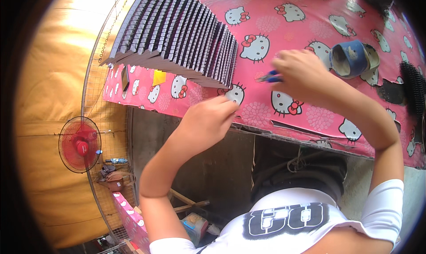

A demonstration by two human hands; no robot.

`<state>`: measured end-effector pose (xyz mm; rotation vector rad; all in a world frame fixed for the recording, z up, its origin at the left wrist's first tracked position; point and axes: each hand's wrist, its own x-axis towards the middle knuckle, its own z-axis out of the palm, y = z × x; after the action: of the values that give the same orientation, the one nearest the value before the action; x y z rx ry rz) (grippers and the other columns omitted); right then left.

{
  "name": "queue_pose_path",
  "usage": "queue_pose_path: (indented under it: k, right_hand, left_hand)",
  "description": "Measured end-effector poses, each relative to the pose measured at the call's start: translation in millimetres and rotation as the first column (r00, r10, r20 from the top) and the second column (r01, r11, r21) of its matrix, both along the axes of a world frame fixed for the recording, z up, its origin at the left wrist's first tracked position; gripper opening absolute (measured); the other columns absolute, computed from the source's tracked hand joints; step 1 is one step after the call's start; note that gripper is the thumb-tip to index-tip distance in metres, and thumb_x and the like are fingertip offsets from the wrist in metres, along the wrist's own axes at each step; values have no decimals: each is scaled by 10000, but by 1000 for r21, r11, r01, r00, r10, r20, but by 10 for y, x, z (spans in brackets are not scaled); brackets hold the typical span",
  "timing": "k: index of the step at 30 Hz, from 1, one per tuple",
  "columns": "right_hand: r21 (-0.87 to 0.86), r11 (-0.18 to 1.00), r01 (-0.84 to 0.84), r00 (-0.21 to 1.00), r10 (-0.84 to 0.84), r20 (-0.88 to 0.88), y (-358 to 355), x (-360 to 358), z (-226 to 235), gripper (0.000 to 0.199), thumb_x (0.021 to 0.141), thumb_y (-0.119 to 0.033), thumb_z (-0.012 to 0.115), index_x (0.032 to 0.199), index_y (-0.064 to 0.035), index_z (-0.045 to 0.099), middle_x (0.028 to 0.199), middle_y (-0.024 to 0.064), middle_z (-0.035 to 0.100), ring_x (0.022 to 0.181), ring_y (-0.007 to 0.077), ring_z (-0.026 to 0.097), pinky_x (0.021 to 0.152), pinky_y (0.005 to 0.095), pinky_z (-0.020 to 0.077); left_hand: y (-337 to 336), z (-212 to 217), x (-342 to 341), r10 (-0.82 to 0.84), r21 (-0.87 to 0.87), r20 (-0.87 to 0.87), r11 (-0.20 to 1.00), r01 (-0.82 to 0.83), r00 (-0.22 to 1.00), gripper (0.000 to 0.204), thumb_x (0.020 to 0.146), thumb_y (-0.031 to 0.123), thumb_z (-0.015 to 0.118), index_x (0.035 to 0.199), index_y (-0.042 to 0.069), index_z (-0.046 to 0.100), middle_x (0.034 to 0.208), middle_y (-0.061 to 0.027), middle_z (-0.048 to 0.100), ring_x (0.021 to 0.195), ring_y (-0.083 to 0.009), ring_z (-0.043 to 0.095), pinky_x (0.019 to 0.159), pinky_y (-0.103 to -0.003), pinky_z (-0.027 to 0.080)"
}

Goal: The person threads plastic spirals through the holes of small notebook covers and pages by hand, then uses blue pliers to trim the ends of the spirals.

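Note:
My right hand is closed around small blue-handled pliers, held over the table with their metal tip toward the left. My left hand is a closed pinch at the table's front edge, just below the near corner of the notebooks; anything between its fingertips is too small or hidden to make out. A long row of spiral-bound notebooks with dark wire coils lies stacked and fanned at the left of the table, which has a pink cat-patterned cover.
Toward the right are a blue ring-shaped roll and a black bristly bundle. A yellow piece and a dark flat object lie at the left end. A red fan stands by the wire mesh and orange tarp.

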<state>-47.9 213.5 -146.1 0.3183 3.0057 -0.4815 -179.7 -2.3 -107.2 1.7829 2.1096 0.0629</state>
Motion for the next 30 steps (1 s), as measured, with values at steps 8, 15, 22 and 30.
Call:
queue_pose_path:
  k: [8, 15, 22, 30]
  right_hand:
    - [121, 985, 125, 929, -73, -363, -77, 913, -265, 815, 679, -414, 802, 1297, 8, 481, 1396, 213, 419, 1261, 372, 446, 1062, 476, 334]
    - [-602, 761, -243, 954, 75, -291, -515, 717, -305, 830, 756, -437, 784, 1368, -5, 426, 1418, 213, 404, 1280, 385, 441, 1030, 431, 418]
    - [-987, 161, 27, 990, -141, 4, -657, 113, -421, 914, 820, -513, 715, 1449, 18, 317, 1420, 203, 424, 1312, 287, 429, 1034, 399, 393]
    - [-997, -66, 34, 799, -598, 66, -818, -478, -569, 1046, 844, -773, 416, 1484, 14, 157, 1467, 241, 234, 1366, 336, 285, 1093, 503, 294]
  left_hand:
    - [-343, -970, -763, 402, 132, 866, 388, -912, 297, 660, 714, -145, 506, 1352, -10, 401, 1332, -111, 478, 1241, -203, 471, 1020, -310, 390]
    - [-40, -1072, -590, 312, 126, 915, 381, -916, 256, 634, 676, -181, 481, 1285, -8, 452, 1245, -95, 544, 1153, -194, 524, 951, -277, 412]
    - [8, -1063, -293, 223, 63, 964, 333, -941, 144, 545, 701, -173, 539, 1220, -12, 486, 1172, -111, 584, 1089, -201, 584, 936, -321, 468]
    - [300, -976, 378, 215, 174, 943, 331, -927, 254, 625, 729, -108, 591, 1315, -31, 390, 1299, -132, 493, 1218, -233, 486, 1015, -354, 405]
